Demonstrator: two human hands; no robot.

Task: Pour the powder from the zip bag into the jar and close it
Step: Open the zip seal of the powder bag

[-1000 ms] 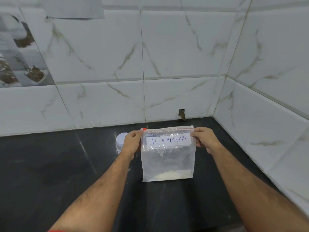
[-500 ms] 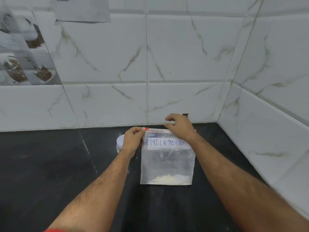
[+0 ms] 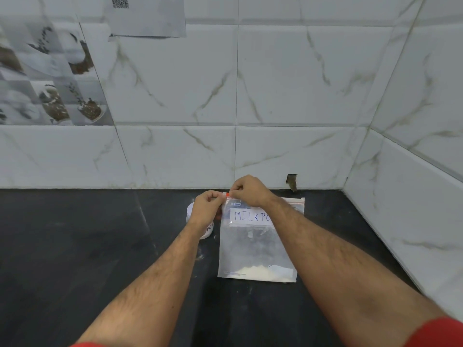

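Both your hands pinch the top left corner of the milk powder zip bag, held upright on the black desk.

Your left hand (image 3: 208,206) has its fingers curled tight on the corner of the zip bag (image 3: 255,249), and your right hand (image 3: 246,190) pinches the seal strip just beside it at the orange tab (image 3: 227,194). The bag's bottom edge rests on the desk (image 3: 75,246), with a little pale powder (image 3: 258,272) settled along the bottom. The white-lidded jar (image 3: 194,214) stands just left of the bag, mostly hidden behind your left wrist. Marbled wall tiles (image 3: 175,96) rise behind the desk.
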